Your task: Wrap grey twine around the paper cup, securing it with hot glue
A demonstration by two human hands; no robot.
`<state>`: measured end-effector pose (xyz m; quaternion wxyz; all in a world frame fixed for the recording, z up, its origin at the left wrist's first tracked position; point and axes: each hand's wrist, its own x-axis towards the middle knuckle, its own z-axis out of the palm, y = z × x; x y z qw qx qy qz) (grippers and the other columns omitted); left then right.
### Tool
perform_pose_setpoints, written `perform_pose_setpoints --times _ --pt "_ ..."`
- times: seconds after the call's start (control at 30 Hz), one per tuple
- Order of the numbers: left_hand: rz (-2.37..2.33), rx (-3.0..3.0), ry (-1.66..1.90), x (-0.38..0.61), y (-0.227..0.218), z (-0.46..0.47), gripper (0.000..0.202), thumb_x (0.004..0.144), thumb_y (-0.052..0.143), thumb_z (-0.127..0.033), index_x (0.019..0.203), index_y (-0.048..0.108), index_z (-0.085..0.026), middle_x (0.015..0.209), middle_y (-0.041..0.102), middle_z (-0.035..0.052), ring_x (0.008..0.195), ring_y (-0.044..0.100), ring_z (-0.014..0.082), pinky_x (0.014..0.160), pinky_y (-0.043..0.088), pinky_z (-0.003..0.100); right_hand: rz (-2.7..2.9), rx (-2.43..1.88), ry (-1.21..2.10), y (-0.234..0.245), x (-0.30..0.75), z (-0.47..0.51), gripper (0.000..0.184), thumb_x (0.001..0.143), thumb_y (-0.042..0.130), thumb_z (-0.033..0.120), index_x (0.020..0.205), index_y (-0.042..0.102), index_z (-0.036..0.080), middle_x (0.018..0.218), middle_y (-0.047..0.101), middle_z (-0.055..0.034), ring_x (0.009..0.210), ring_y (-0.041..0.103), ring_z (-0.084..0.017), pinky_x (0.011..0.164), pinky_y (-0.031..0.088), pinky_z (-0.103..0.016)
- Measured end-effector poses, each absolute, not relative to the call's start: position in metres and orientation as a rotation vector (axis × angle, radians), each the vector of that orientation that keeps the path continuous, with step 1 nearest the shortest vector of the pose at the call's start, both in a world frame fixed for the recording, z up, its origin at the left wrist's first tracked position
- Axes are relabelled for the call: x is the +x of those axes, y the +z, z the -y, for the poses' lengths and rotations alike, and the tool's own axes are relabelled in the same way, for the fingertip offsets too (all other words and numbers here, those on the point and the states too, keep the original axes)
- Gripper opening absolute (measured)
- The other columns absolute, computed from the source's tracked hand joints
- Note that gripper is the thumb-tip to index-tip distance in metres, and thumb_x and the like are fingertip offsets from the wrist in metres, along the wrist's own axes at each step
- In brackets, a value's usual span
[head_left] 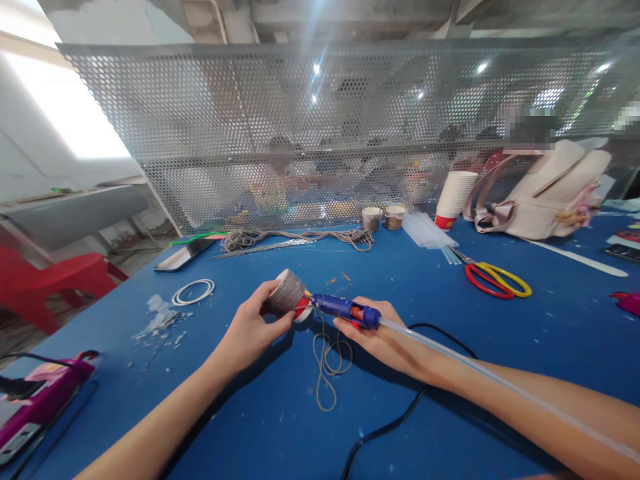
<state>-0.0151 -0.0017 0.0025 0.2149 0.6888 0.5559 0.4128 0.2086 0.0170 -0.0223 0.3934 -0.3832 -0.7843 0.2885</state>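
My left hand (260, 327) grips a paper cup (285, 297) tilted on its side, most of its wall wound with grey cord and a red and white band left bare. In my right hand (373, 327) is a blue hot glue gun (345, 309), a long clear glue stick (440, 347) trailing from its back over my forearm. The gun's nozzle meets the cup at the edge of the winding; whether it touches is too small to tell. From the cup a loose length of grey cord (327, 373) hangs in loops onto the table.
Behind lie a bundle of grey cord (245, 240), two wrapped cups (371, 219), a stack of paper cups (456, 197) and scissors (493, 279). A purple power strip (40, 403) sits at left. The black cable (390, 423) crosses the blue table (240, 433). A perforated screen (200, 133) stands behind.
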Motion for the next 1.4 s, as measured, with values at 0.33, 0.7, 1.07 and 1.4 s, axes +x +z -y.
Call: perform_pose_setpoints --times 0.33,0.7,1.07,1.4 --pt "-1.558 1.914 1.131 -0.0173 -0.0004 -0.0002 0.044 0.072 0.062 -0.037 0.111 0.055 -0.018 0.096 0.068 0.0044 0.084 0.064 0.0198 0.08 0.051 0.035 2.009 -0.944 0.696 -0.0209 0.2073 -0.016 0.024 0.082 0.058 0.036 0.066 0.054 0.019 0.057 0.054 0.0029 0.049 0.042 -0.009 0.049 0.035 -0.02" --pt "-1.532 1.922 1.131 -0.0188 -0.0024 -0.0017 0.042 0.072 0.063 -0.037 0.109 0.055 -0.018 0.094 0.066 0.0035 0.083 0.063 0.0193 0.079 0.051 0.035 2.052 -0.935 0.731 -0.0211 0.207 -0.0154 0.023 0.082 0.057 0.036 0.067 0.054 0.019 0.057 0.051 0.0037 0.049 0.041 -0.009 0.051 0.034 -0.021" --pt "-1.488 1.925 1.138 -0.0201 0.0005 -0.001 0.039 0.072 0.063 -0.034 0.107 0.056 -0.019 0.096 0.068 0.0033 0.085 0.065 0.0192 0.082 0.052 0.035 1.945 -1.042 0.869 -0.0165 0.2087 -0.0191 0.028 0.08 0.058 0.042 0.065 0.054 0.018 0.059 0.052 0.0032 0.053 0.041 -0.01 0.05 0.032 -0.022" --pt "-1.448 1.92 1.127 -0.0225 0.0019 -0.0012 0.039 0.072 0.064 -0.035 0.108 0.056 -0.019 0.098 0.068 0.004 0.085 0.065 0.0195 0.082 0.052 0.034 1.943 -1.051 0.867 -0.0155 0.21 -0.0208 0.029 0.08 0.057 0.042 0.064 0.052 0.018 0.06 0.051 0.0033 0.054 0.041 -0.01 0.051 0.032 -0.023"
